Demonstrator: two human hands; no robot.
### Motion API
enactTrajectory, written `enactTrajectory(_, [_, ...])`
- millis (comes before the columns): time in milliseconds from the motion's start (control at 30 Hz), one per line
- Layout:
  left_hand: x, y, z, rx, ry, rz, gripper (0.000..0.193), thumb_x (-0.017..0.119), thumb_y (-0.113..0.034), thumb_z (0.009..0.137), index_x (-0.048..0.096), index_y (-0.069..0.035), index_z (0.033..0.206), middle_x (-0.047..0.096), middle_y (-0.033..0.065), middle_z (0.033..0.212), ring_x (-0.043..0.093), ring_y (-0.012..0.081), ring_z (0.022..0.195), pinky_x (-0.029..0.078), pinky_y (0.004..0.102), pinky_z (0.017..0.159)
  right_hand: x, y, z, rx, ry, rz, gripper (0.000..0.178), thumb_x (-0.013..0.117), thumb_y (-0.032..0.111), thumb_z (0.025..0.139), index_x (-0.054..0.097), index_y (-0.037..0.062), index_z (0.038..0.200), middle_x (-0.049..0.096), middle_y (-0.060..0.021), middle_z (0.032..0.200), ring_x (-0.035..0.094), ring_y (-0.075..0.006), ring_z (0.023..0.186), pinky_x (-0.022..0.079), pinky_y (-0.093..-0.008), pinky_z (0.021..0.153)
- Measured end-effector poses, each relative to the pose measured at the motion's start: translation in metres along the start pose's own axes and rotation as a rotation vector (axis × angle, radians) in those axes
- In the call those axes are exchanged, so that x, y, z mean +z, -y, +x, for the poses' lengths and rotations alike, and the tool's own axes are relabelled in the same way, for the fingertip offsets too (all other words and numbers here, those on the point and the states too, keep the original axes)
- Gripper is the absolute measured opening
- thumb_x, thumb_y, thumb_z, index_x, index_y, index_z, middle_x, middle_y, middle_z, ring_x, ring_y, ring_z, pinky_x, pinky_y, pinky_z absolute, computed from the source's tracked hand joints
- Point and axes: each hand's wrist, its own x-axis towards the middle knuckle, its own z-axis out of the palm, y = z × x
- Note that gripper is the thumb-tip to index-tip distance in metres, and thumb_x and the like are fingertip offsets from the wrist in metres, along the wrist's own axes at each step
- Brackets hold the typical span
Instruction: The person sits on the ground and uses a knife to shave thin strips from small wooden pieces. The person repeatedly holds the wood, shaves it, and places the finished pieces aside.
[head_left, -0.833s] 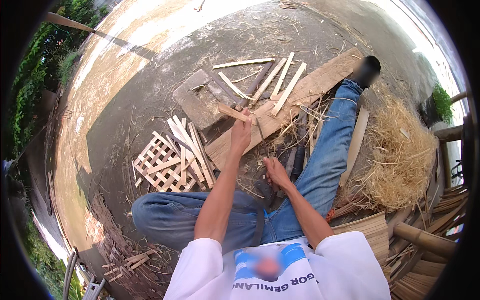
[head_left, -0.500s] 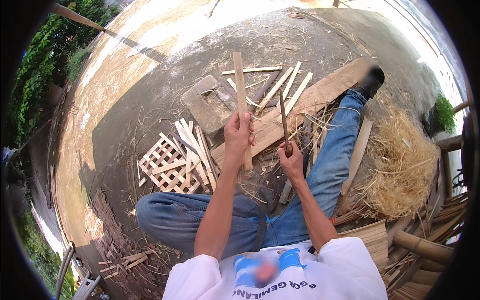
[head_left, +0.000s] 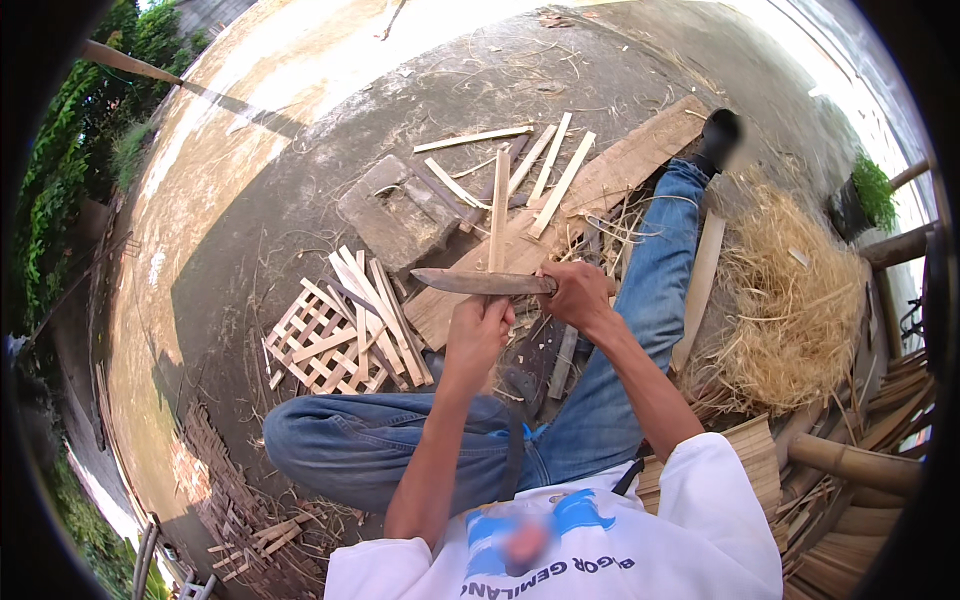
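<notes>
My left hand (head_left: 478, 338) is closed round the lower part of a pale wooden strip (head_left: 499, 215), which points away from me. In my right hand (head_left: 578, 295) is the handle of a knife with a long, broad blade (head_left: 470, 282). The blade lies crosswise over the strip, pointing left, just beyond my left fingers. Whether its edge bites into the wood cannot be made out. Beneath and beyond my hands a wide wooden plank (head_left: 620, 185) runs slantwise across the ground. Several pale strips (head_left: 563, 185) lie beside it and partly on it.
A concrete block (head_left: 395, 215) sits left of the plank. A woven lattice (head_left: 315, 340) with loose strips on it lies nearer, beside my bent left leg (head_left: 370, 445). Right of my stretched right leg (head_left: 655, 290) are a heap of shavings (head_left: 790, 305) and bamboo poles (head_left: 850, 465).
The knife has swung from pointing away to lying crosswise over the strip. My right hand has turned inward, and my left hand with the strip has come nearer to me.
</notes>
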Motion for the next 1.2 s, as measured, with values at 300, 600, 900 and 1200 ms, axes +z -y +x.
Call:
enactTrajectory(300, [0.007, 0.013, -0.070, -0.188, 0.193, -0.078, 0.033, 0.054, -0.018, 0.108, 0.057, 0.001, 0.135, 0.056, -0.0027, 0.081, 0.039, 0.0009, 0.060, 0.033, 0.0187, 0.052, -0.011, -0.100, 0.047, 0.681, 0.088, 0.004, 0.025, 0.068, 0.034, 0.085, 0.074, 0.0099, 0.081, 0.070, -0.0199, 0.071, 0.071, -0.0381, 0.073, 0.057, -0.0458, 0.069])
enactTrajectory(600, [-0.004, 0.025, -0.043, -0.119, 0.029, 0.031, 0.036, 0.054, -0.020, 0.108, 0.057, 0.000, 0.138, 0.053, -0.0038, 0.078, 0.040, 0.0016, 0.060, 0.032, 0.0199, 0.053, -0.004, 0.014, -0.022, -0.026, 0.115, 0.062, 0.012, 0.073, 0.023, 0.079, 0.072, 0.0118, 0.083, 0.068, -0.0137, 0.069, 0.068, -0.0357, 0.068, 0.052, -0.0466, 0.061])
enactTrajectory(900, [0.001, 0.011, -0.082, -0.188, 0.204, 0.060, 0.036, 0.053, -0.019, 0.108, 0.058, 0.001, 0.137, 0.054, -0.0030, 0.078, 0.042, 0.0023, 0.061, 0.034, 0.0207, 0.053, -0.002, -0.094, 0.033, 0.585, 0.143, 0.009, 0.030, 0.068, 0.035, 0.084, 0.076, 0.0071, 0.089, 0.071, -0.0192, 0.077, 0.072, -0.0388, 0.079, 0.057, -0.0484, 0.072])
enactTrajectory(1200, [-0.020, 0.029, -0.055, -0.246, 0.127, -0.366, 0.037, 0.055, -0.017, 0.107, 0.054, 0.002, 0.138, 0.053, -0.0027, 0.081, 0.037, 0.0007, 0.060, 0.031, 0.0176, 0.052, -0.002, 0.009, -0.025, 0.017, 0.190, 0.041, 0.016, 0.072, 0.029, 0.079, 0.073, 0.0138, 0.084, 0.068, -0.0147, 0.070, 0.068, -0.0367, 0.068, 0.053, -0.0472, 0.064])
